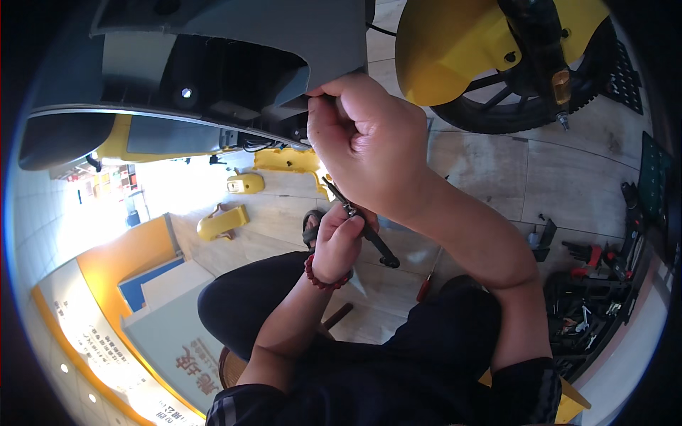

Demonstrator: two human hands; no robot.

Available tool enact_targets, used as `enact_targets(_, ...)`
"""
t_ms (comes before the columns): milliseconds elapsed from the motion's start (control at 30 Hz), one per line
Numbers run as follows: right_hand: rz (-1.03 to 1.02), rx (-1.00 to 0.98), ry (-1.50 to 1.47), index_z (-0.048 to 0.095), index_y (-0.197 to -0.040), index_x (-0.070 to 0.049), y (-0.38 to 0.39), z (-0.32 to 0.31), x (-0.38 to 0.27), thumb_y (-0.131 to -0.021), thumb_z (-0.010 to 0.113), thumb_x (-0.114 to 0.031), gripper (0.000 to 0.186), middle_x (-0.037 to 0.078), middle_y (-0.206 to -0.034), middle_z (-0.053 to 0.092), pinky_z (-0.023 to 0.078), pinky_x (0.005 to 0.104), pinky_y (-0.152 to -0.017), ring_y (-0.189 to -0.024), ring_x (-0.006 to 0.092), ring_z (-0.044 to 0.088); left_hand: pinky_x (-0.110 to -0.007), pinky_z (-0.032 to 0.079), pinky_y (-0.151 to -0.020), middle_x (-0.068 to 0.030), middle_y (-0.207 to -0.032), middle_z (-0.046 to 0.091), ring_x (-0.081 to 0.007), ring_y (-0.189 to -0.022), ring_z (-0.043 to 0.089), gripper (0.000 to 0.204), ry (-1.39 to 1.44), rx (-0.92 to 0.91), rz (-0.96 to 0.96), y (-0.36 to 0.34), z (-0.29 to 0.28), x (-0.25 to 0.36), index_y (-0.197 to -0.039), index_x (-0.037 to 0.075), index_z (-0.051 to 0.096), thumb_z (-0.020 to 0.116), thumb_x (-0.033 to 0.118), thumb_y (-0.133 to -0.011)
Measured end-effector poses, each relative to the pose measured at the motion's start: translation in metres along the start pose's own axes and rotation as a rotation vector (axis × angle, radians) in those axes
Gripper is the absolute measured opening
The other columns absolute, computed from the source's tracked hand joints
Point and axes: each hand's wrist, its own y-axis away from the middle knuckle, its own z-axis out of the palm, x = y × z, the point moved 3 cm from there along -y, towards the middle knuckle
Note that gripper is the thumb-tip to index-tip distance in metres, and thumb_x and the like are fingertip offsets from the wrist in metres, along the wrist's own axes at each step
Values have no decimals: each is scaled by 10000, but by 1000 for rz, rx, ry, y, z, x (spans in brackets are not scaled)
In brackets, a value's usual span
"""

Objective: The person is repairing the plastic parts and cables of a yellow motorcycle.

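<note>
My right hand [376, 142] is raised high in the middle, its thumb and fingers pinched at the lower corner of a grey sheet [320, 35]. That sheet has a curved, cut-looking edge and lies over a dark, glossy panel [220, 78]. Lower down, my left hand [339, 245] is closed round a slim black hand tool [376, 241] with a metal pivot; whether it is pliers or scissors I cannot tell. The tool's narrow tips point up and left, below my right hand, apart from the sheet.
A yellow fender [447, 50] over a black wheel [526, 106] stands at the upper right. Yellow body parts [222, 221] lie on the floor to the left. A red-handled screwdriver [425, 287] lies by my right knee. An open tool case [582, 319] sits at the right.
</note>
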Motion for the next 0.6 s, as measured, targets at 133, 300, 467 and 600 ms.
enact_targets(133,-28,21,-32,611,-930,-18,1,-1,3,-826,640,41,123,24,-613,591,410,195,-468,-496,47,536,-278,384,-749,-77,-884,570,-135,-804,494,177,-7,6,1,0,0,1,-939,-4,556,437,112,-877)
enact_targets(300,-87,-9,14,620,-939,-24,0,-4,7,-823,646,47,138,23,-607,582,384,202,-442,-466,56,508,-272,383,-743,-77,-863,569,-132,-788,490,177,-38,24,-10,0,-1,1,-929,-6,556,430,98,-860)
enact_targets(467,-228,-21,138,655,-929,-34,0,-7,8,-802,683,20,141,43,-628,605,402,223,-433,-463,117,546,-267,384,-735,-79,-844,569,-130,-776,490,177,-57,-3,-9,-2,-2,3,-925,-8,549,434,106,-854)
enact_targets(600,-258,-42,174,670,-907,-45,-4,-10,9,-776,710,-1,144,58,-663,638,426,257,-435,-480,157,582,-270,387,-732,-79,-846,569,-130,-775,491,180,-41,6,-18,-3,0,1,-928,-6,546,437,118,-856)
